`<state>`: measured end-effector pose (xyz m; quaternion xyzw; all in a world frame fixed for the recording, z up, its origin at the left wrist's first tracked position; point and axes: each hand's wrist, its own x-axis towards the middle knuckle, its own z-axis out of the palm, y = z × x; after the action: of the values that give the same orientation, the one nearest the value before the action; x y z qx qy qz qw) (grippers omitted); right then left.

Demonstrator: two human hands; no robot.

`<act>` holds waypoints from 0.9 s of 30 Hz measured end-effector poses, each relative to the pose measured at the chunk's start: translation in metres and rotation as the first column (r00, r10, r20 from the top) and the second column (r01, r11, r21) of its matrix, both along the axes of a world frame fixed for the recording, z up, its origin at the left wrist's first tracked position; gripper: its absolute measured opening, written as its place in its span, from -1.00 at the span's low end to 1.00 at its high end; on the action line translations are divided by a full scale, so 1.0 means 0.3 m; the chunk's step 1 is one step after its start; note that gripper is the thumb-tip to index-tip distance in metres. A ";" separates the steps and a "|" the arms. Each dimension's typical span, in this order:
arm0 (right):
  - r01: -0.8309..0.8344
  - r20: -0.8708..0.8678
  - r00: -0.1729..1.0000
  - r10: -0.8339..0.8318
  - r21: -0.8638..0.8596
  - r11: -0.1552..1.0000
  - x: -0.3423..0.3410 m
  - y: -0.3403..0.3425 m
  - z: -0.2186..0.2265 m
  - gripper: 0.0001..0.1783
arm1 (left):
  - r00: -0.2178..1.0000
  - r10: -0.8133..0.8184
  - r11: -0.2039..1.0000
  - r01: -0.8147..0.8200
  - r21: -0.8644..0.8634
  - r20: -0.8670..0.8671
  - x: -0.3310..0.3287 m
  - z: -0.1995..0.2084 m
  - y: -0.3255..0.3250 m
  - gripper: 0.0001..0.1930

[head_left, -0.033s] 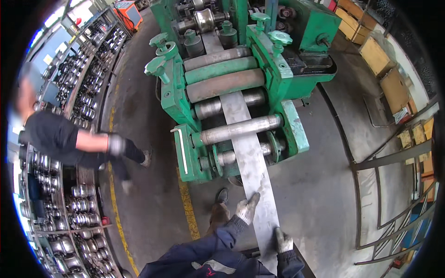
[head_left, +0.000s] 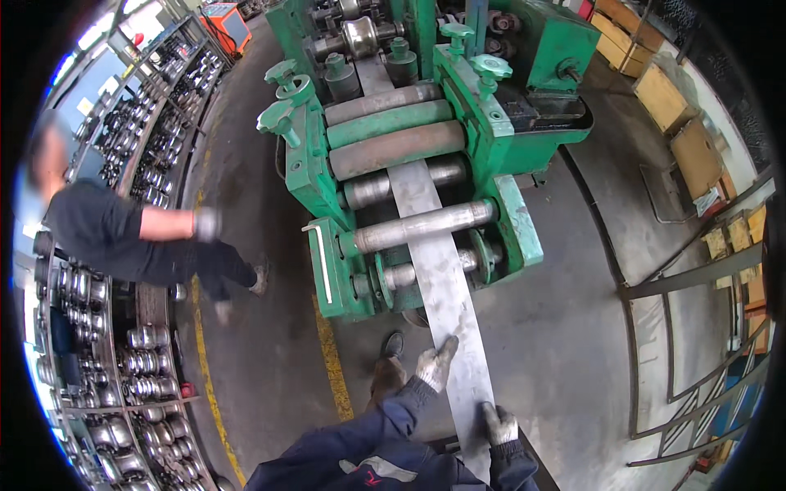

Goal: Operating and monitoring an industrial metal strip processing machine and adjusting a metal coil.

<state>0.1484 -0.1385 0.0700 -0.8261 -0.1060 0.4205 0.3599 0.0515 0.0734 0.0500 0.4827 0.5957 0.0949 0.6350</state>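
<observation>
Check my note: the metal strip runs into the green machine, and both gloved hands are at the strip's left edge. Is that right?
Not quite: the head view shows only the left hand at that edge; the right hand is at the right edge. The metal strip does run into the green machine.

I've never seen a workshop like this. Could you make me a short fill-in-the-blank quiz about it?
1. The left hand touches the ____-hand edge of the metal strip.
2. The right hand wears a ____.
3. The machine that the strip passes through is mostly painted ____.
4. The lines marked on the floor are ____.

Missing words: left; glove; green; yellow.
</observation>
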 end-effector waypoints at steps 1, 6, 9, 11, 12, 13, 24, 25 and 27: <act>-0.123 0.021 0.992 0.125 -0.086 0.989 -0.001 -0.024 0.017 -0.42 | 0.997 -0.068 0.997 0.067 -0.035 -0.025 -0.008 -0.021 0.014 -0.25; -0.184 -0.040 0.982 0.186 0.049 0.982 0.000 -0.308 -0.051 -0.45 | 0.988 0.050 0.998 -0.055 0.025 0.144 -0.015 -0.003 0.011 -0.31; 0.025 -0.219 0.974 -0.064 -0.176 0.984 -0.068 -0.271 0.105 -0.52 | 0.937 0.150 0.989 -0.138 -0.059 0.314 -0.004 -0.007 0.011 -0.33; 0.038 -0.139 0.988 -0.072 -0.231 0.972 -0.079 -0.303 0.077 -0.52 | 0.957 0.090 0.994 -0.068 -0.087 0.278 0.004 -0.020 0.013 -0.43; 0.003 -0.073 0.997 -0.020 -0.225 0.974 -0.095 -0.287 0.075 -0.51 | 0.964 0.058 0.995 -0.034 -0.099 0.258 -0.011 -0.039 0.022 -0.48; 0.067 -0.115 0.989 -0.090 -0.193 0.979 -0.105 -0.287 0.059 -0.51 | 0.945 -0.030 0.987 0.079 -0.137 0.326 -0.014 -0.118 0.015 -0.53; 0.079 0.125 0.992 -0.032 -0.387 0.919 -0.109 -0.413 -0.137 -0.21 | 0.660 -0.681 0.629 0.749 -0.209 0.315 -0.223 -0.022 0.189 -0.49; 0.103 0.106 0.992 -0.072 -0.325 0.940 -0.106 -0.384 -0.134 -0.24 | 0.635 -0.713 0.611 0.770 -0.182 0.297 -0.255 -0.012 0.221 -0.49; 0.180 0.032 0.984 -0.177 -0.257 0.950 -0.116 -0.297 -0.095 -0.35 | 0.587 -0.767 0.555 0.810 -0.193 0.258 -0.325 0.016 0.274 -0.52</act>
<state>0.1136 -0.2277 0.0415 -0.8740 0.0233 0.3928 0.2852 -0.0460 0.1557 0.0548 0.5916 0.2750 -0.2539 0.7140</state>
